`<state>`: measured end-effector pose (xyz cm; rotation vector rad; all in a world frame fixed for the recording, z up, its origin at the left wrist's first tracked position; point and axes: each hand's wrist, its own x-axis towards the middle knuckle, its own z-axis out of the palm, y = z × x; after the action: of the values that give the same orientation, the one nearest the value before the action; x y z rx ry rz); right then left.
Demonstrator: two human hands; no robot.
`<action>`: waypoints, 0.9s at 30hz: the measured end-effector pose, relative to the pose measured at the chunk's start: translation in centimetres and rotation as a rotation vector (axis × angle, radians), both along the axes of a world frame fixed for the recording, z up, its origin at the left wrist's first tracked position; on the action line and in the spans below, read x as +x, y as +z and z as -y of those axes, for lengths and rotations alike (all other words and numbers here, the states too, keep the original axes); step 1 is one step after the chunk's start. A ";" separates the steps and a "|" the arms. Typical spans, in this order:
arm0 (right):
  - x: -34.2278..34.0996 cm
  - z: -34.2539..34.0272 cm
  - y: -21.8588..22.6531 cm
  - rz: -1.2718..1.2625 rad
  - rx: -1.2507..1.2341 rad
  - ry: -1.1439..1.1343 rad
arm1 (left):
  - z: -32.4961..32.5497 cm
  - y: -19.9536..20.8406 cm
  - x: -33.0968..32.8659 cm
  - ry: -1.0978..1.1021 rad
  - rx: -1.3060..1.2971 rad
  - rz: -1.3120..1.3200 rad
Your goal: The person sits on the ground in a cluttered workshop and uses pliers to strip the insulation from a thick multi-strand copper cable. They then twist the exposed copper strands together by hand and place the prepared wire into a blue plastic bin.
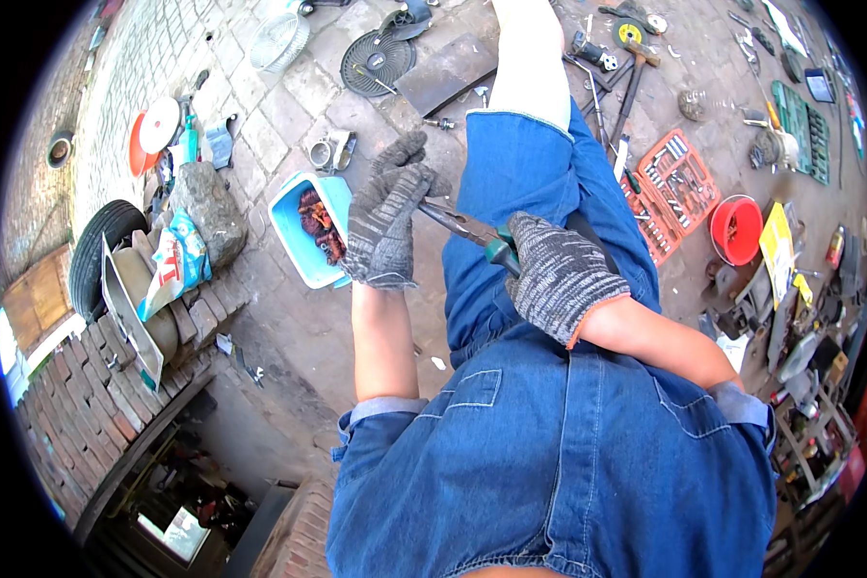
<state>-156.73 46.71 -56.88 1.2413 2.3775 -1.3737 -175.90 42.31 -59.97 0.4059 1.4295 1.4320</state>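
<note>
My right hand (561, 275) is clamped on the green handles of the pliers (474, 229), which lie across in front of my lap, their nose pointing to my left hand (387, 226). That hand's fingers are curled at the tip; I cannot tell whether they grip anything. Just left of it, on the ground, sits the blue basin (334, 197) with reddish-brown scraps (319, 226). The orange toolbox (677, 188) lies open to my right, beside the red bucket (738, 231).
</note>
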 end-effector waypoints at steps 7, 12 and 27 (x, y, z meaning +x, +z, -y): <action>0.8 3.5 -2.4 0.094 -0.315 0.290 | -3.3 0.0 -9.1 0.459 0.190 -0.591; 0.8 0.9 -1.6 -0.117 -0.169 0.081 | -1.1 2.6 -8.9 0.257 0.115 -0.619; 0.9 -1.2 -0.2 -0.236 -0.251 0.451 | 2.7 5.2 -5.2 -0.787 0.255 -0.092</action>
<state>-155.79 47.89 -57.06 0.4629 2.3308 -1.6566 -181.13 39.57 -54.75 1.0717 0.9731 0.9422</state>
